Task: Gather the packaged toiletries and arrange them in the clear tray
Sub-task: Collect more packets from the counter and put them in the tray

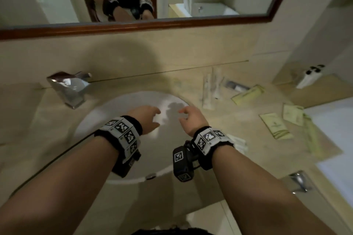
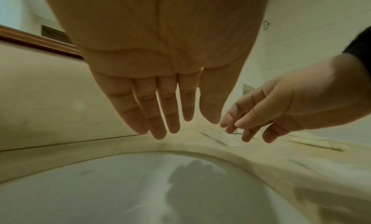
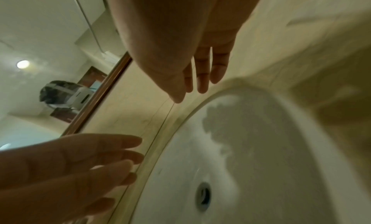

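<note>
Spreading below the wood-framed mirror (image 1: 133,26), the beige counter (image 1: 229,120) holds a white sink (image 1: 122,105); both the left hand (image 1: 146,118) and right hand (image 1: 191,120) hover over it, fingers loose, holding nothing, while packaged toiletries (image 1: 275,126) lie scattered to the right, clear tray unidentifiable

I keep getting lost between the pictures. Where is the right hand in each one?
Head view: right hand sits centre right, above the sink.
Left wrist view: it reaches in from the right edge.
Right wrist view: it hangs from the top centre.
Shared landmark: the white sink below.
</note>
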